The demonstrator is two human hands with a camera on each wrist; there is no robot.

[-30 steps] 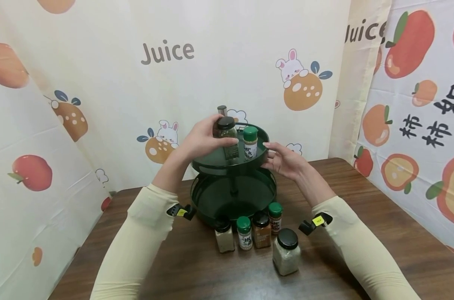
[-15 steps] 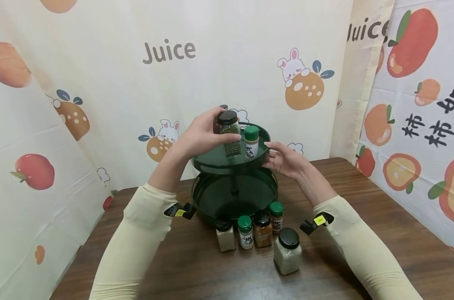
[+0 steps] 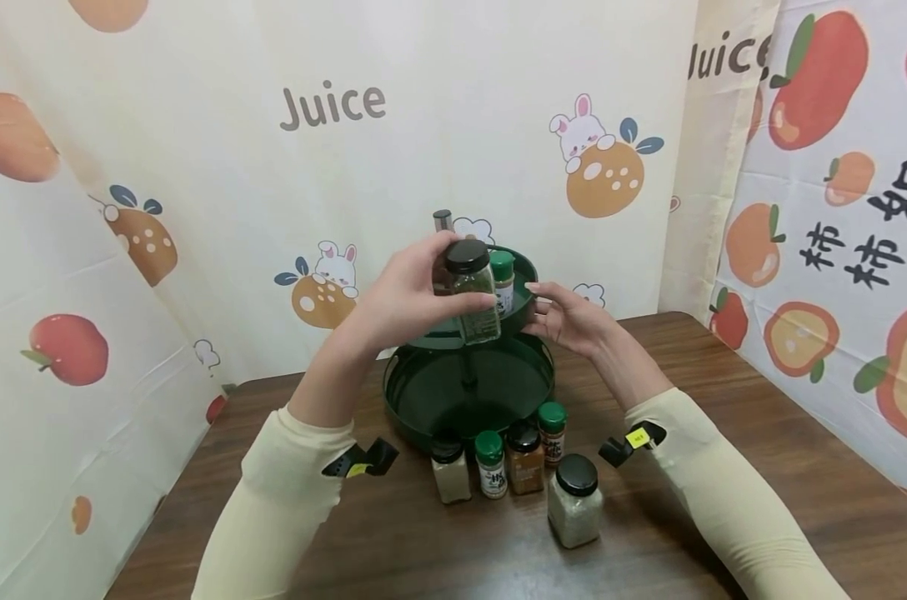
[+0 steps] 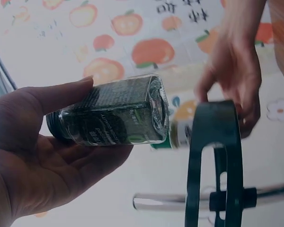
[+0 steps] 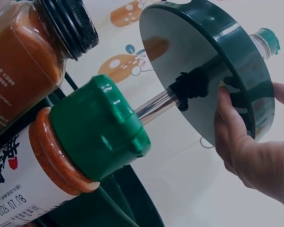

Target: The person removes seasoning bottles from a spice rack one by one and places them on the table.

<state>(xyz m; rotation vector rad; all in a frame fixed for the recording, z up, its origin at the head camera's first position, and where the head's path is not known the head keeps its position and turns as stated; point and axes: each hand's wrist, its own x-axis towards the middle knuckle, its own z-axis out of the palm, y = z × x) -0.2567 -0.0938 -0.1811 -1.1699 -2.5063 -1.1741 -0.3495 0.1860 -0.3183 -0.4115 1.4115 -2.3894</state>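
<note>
My left hand (image 3: 401, 296) grips a square glass jar of dark green herbs (image 3: 479, 321) with a black lid. The left wrist view shows this jar (image 4: 118, 111) with its base apart from the upper tray (image 4: 215, 113), thumb on one side and fingers on the other. My right hand (image 3: 573, 323) holds the right rim of the dark green upper tray; in the right wrist view, fingers reach beneath the tray (image 5: 194, 90). A green-capped shaker (image 3: 503, 283) stands on that tray, partly hidden by the held jar. The lower tray (image 3: 423, 392) sits beneath, joined by a metal pole (image 3: 442, 220).
Before the lower tray stand a black-lidded jar of pale powder (image 3: 450, 477), a green-capped shaker (image 3: 491, 471), a black-lidded orange-brown jar (image 3: 525, 462) and another green-capped shaker (image 3: 553, 435). A larger black-lidded jar (image 3: 575, 508) stands nearest on the wooden table (image 3: 393, 533).
My left hand has lifted the herb jar off the upper tray and brought it nearer and slightly right, so it overlaps the tray's front rim. My right hand stays at the rim.
</note>
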